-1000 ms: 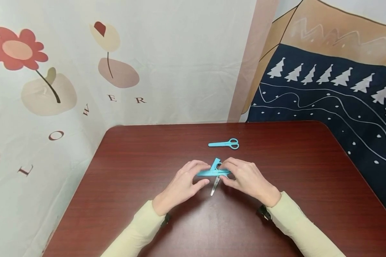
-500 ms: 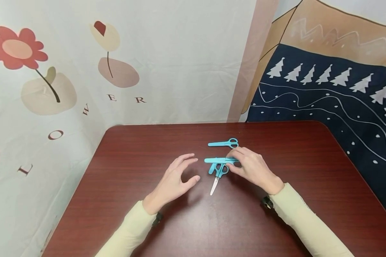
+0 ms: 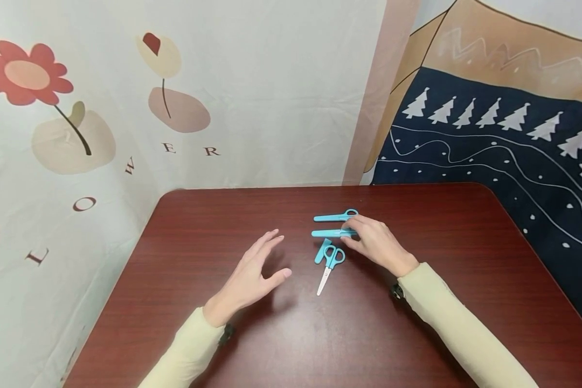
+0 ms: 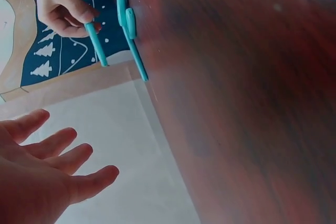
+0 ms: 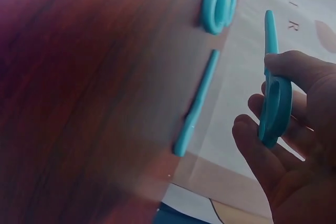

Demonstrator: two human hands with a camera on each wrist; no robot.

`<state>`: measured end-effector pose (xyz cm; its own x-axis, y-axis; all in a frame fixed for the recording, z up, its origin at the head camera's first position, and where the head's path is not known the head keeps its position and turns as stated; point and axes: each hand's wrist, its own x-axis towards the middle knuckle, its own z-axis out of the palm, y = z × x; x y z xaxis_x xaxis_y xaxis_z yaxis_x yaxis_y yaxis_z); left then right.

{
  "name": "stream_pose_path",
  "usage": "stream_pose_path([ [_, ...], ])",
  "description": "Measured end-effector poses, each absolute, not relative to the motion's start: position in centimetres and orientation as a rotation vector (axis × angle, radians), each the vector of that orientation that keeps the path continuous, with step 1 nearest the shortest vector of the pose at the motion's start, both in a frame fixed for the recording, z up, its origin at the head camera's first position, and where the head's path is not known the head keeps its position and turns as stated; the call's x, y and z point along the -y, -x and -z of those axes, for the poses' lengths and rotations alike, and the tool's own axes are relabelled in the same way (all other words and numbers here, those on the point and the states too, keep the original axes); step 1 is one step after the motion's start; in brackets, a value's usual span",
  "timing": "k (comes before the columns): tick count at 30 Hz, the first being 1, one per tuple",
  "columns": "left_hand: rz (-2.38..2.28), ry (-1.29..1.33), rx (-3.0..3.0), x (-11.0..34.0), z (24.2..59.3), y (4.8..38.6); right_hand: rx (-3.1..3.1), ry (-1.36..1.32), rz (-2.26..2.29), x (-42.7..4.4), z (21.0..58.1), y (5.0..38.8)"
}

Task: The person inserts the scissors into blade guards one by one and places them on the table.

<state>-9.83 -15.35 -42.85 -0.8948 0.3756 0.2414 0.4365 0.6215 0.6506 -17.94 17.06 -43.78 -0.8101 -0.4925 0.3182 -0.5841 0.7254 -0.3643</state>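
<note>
While a pair of sheathed light-blue scissors is held above the tabletop, its covered blades pointing to the person's left, the right hand pinches it between thumb and fingers at the handle end; the right wrist view shows the handle loops among the fingers. In the head view, the held pair appears between two other pairs. Just beyond it, a second sheathed pair lies on the table, roughly parallel, its sheath tip also to the left. On the nearer side lie the unsheathed scissors, their silver blades together and angled toward the person. A loose light-blue sheath rests just beside their handles; whether they touch cannot be told. The left hand, well apart from the scissors, holds nothing, its fingers spread and its thumb stretched out. Both forearms wear pale yellow-green sleeves. Beneath is a reddish-brown wood-grain table; behind it hang a whitish flower-printed cloth and a navy cloth with white trees.
</note>
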Motion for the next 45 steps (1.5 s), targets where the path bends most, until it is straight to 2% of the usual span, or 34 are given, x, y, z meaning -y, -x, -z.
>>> stream_pose_path([
  [17, 1.136, 0.648, 2.759, 16.7, 43.1, 9.5, 2.861, -0.77, -0.51, -16.2, 45.0, 20.1],
  [45, 1.1, 0.675, 2.768, 16.6, 43.5, 9.3, 2.938, -0.74, -0.434, -16.0, 45.0, 19.6],
])
